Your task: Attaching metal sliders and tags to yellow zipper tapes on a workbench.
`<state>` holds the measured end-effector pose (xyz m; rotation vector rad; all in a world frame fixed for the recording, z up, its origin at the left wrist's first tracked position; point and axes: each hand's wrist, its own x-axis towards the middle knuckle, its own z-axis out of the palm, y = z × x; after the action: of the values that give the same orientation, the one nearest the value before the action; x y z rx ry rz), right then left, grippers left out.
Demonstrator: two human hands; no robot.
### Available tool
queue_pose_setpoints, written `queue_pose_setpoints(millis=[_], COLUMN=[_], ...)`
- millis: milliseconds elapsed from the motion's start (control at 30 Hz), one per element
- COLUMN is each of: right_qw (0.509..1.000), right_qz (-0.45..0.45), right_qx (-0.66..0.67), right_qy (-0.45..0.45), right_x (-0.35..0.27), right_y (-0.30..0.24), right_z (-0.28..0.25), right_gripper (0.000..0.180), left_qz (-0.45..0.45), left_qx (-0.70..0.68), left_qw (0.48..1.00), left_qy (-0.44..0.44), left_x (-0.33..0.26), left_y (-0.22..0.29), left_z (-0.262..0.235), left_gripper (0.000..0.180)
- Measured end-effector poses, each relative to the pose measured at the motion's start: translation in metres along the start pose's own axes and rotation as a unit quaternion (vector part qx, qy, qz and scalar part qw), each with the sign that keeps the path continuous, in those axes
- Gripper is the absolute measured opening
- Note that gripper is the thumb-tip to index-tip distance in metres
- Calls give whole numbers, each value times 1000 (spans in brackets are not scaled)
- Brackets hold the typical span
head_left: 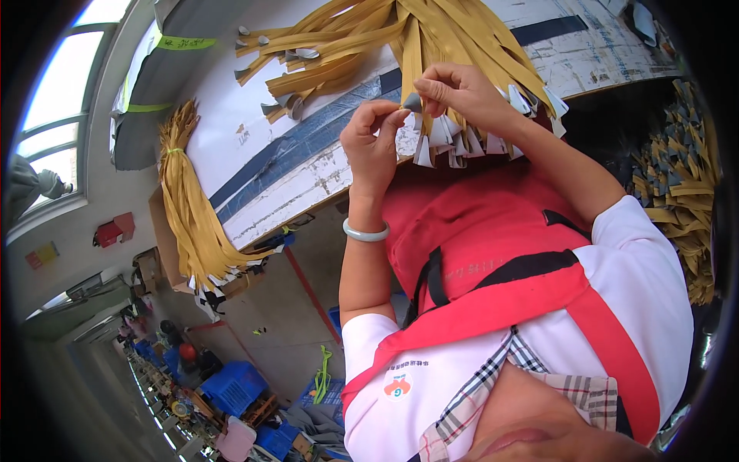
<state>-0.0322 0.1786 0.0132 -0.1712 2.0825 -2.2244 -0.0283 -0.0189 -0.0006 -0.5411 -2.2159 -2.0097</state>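
Here we are at the edge of the worktop [265,119], both bare hands meeting over one small grey tip [412,102] among the yellow strips [454,35]. The left hand [368,146] has its grip pinching that tip from the lower left, thumb against forefinger, a pale bangle [366,233] round the wrist. In from the other side comes the right hand [471,96], its grip pressed together at the tip's upper edge, though whether any fabric is caught between those fingers I cannot tell. Just below the hands, a row of pale folded ends [450,142] hangs over the front edge, while more grey-ended strips fan out across the white surface above. A dark blue band [296,146] runs slantwise along the worktop, left of the hands. Over on the left, a tied yellow bundle [187,223] droops downward, cinched by a yellow-green tie [175,152] near its upper end. And on the far right, a second heap [685,192] of yellow strips, grey tips bunched thickly at the top, stands beside the wearer's red apron [477,223] and white sleeve.
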Motion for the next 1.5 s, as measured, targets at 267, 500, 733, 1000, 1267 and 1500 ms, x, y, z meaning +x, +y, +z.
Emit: queue_pose_setpoints(millis=[267,500,733,1000,1267,1500], right_qw=[997,984,805,927,943,957], right_qz=[-44,-19,-158,-143,98,62], right_qx=[5,-166,-509,-223,-72,-55], right_qy=[-57,-58,-261,-266,-309,-278], right_x=[10,-12,-19,0,22,22], right_y=[-31,-14,-3,-7,-35,-37], right_z=[-22,-56,-5,-24,-32,-31], right_gripper=[22,20,17,12,17,21], left_qz=[61,-21,-22,-64,-63,-136], left_qx=[0,96,150,-82,-134,-140], left_qw=[981,980,988,992,981,975], left_qy=[185,170,-21,-68,-126,-106], left_x=[26,3,-38,-25,6,13], left_y=[21,0,-13,-3,-5,15], left_z=[-25,-83,-5,12,1,3], left_gripper=[7,15,12,19,17,9])
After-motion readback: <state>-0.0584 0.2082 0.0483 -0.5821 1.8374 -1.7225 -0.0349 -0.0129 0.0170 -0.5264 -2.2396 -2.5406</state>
